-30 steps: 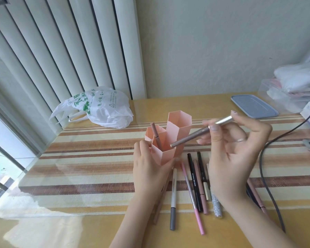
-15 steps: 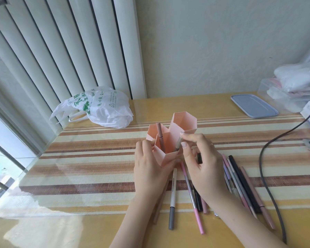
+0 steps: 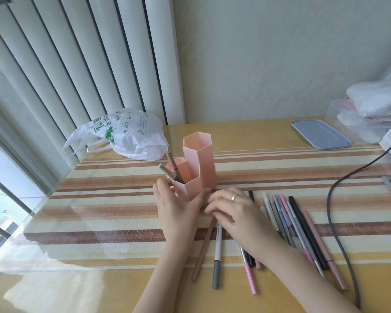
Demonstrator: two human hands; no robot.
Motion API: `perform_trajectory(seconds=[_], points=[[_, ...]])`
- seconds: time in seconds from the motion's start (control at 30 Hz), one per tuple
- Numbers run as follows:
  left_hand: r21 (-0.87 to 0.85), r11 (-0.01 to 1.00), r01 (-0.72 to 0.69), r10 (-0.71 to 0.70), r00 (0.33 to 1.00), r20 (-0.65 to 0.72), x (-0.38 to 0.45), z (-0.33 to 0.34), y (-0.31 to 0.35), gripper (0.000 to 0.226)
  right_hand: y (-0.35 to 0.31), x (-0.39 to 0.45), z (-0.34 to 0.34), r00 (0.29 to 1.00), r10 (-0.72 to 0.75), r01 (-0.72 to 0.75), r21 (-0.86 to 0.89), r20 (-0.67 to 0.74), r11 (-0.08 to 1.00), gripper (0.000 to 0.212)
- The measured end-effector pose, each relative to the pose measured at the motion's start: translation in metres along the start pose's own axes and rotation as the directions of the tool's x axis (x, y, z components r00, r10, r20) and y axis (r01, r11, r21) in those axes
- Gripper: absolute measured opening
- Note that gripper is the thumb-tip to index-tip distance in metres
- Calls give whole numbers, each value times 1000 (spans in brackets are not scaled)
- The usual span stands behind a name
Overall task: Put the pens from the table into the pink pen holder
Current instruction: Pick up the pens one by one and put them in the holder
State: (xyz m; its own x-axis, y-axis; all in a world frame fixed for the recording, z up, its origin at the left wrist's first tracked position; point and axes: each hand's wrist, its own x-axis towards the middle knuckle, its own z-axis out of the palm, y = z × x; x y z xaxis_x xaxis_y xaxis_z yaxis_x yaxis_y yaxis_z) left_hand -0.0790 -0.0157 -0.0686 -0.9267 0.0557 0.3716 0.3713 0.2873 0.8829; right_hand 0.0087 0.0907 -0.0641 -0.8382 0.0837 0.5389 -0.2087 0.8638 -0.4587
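While the left hand (image 3: 178,206) wraps its thumb and fingers around the low front cell of the pink pen holder (image 3: 195,168), the right hand (image 3: 233,211) lies palm-down just beside the holder's base, fingers curled onto the pens under it; whether it pinches one I cannot tell. A ring (image 3: 234,197) sits on one right finger. The holder stands upright on the striped mat (image 3: 99,199), built of hexagonal tubes of different heights. Two pens lean out of its low cells toward the left: a brown pen (image 3: 174,168) and a silver-gold pen (image 3: 166,171). On the mat lie more pens: a brown pencil (image 3: 201,251), a white-and-grey marker (image 3: 217,254) with small black print too fine to read, a pink pen (image 3: 250,274), and a fanned group of grey, black and pink pens (image 3: 303,233) to the right. A white plastic bag (image 3: 131,134) behind carries green and black Chinese print and a triangular recycling mark. A blue lid (image 3: 319,136) and a dark cable (image 3: 339,233) lie at the right.
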Motion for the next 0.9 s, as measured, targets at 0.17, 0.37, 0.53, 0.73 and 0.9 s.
perform_trajectory(seconds=[0.17,0.37,0.53,0.73,0.9], points=[[50,998,27,-25,999,-39,1,0,0,61,-13,7,-7,949,-30,12,59,315,998,8],[35,999,21,-20,1000,-20,2,0,-1,62,-18,6,-11,820,31,-122,122,572,985,14],[31,999,29,-28,1000,-13,2,0,-2,62,-19,6,-14,810,36,-140,133,585,981,9],[33,999,32,-31,999,-10,1,-1,0,61,-21,4,-11,820,37,-115,101,571,988,1],[18,1000,21,-21,1000,15,1,0,0,59,-30,9,-26,919,108,-232,298,378,926,7]])
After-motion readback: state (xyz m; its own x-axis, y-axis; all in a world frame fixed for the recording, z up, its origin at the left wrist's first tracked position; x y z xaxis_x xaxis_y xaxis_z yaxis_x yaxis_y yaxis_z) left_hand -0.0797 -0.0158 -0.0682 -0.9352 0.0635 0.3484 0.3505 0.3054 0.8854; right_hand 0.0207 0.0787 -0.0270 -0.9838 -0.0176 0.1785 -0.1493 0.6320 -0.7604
